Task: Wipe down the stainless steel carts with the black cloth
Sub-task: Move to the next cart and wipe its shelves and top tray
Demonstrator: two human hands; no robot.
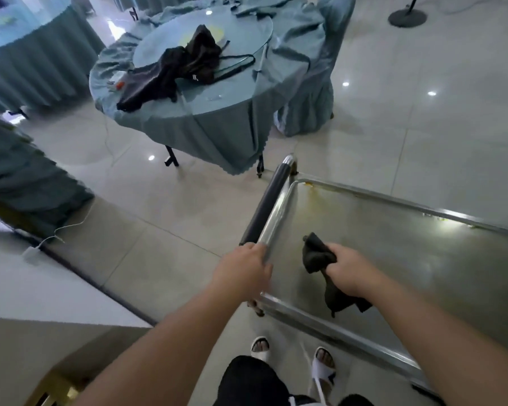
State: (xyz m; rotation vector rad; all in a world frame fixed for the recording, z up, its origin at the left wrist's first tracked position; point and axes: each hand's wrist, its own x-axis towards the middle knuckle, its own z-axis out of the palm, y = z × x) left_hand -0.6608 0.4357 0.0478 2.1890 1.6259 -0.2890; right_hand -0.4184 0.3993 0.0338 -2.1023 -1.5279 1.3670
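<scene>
One black cloth (320, 256) bunched in right hand (349, 273), over cart tray (408, 244).

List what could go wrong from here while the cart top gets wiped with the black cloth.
1. The cart may roll on the glossy tiled floor; only the left hand steadies it at the handle.
2. The right hand grips the black cloth bunched up, so little fabric may touch the steel, leaving streaks.
3. Yellowish residue in the far corner could be missed or smeared.
</scene>
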